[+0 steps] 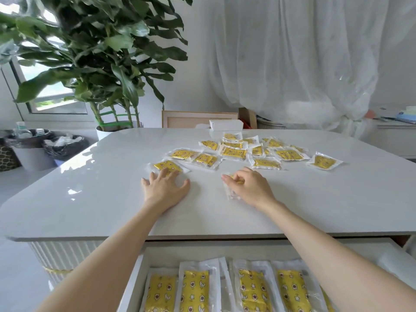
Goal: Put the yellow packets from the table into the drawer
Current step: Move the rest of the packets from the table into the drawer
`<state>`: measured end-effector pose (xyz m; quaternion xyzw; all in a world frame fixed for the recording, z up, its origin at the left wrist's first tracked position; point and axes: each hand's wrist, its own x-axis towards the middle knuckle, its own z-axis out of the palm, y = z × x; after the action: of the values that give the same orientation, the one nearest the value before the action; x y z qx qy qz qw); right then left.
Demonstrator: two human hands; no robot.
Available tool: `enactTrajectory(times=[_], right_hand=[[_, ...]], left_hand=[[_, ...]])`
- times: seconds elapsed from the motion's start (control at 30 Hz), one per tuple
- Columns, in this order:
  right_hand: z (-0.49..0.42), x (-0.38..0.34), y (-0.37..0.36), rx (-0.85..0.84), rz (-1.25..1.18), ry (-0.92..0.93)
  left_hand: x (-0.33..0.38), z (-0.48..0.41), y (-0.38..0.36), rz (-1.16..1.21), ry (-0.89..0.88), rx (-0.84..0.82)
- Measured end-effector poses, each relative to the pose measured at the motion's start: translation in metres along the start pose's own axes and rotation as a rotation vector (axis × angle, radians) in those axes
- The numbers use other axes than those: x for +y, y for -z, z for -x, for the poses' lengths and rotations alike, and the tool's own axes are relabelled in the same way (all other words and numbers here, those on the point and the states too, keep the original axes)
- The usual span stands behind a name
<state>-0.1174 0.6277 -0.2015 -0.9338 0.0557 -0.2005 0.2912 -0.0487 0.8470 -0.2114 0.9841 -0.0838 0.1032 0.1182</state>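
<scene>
My left hand (165,188) is pressing flat on a crosswise yellow packet (167,166); my right hand (248,188) is pinching a lengthwise second packet (231,192).

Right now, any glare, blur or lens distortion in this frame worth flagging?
Head view: window glare patches the table at left. Head view: the wide lens tilts the window frame. Head view: plant leaves look smeared; the yellow packet pinched by the right hand is soft, drawer packets crisp.
</scene>
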Motion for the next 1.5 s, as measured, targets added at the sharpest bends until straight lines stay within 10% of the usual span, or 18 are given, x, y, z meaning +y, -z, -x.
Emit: enactTrajectory(times=[0.17, 0.47, 0.7, 0.97, 1.2, 1.5], right_hand=[[0.011, -0.007, 0.001, 0.129, -0.233, -0.101], [0.036, -0.015, 0.01, -0.168, 0.319, -0.197], [0.031, -0.038, 0.04, -0.454, 0.18, -0.334], [0.037, -0.029, 0.046, -0.318, -0.125, -0.449], [0.032, -0.028, 0.035, -0.26, -0.926, -0.469], [0.03, -0.055, 0.004, 0.115, -0.907, -0.358]], left_hand=[[0.001, 0.02, 0.007, 0.101, -0.038, 0.018], [0.013, 0.054, 0.02, 0.457, -0.099, 0.248], [0.023, 0.061, 0.027, 0.35, -0.031, -0.153], [0.024, 0.056, 0.014, 0.616, 0.117, -0.116], [0.02, 0.06, 0.023, 1.188, 0.118, 0.011], [0.019, 0.064, 0.034, 1.28, -0.037, -0.22]])
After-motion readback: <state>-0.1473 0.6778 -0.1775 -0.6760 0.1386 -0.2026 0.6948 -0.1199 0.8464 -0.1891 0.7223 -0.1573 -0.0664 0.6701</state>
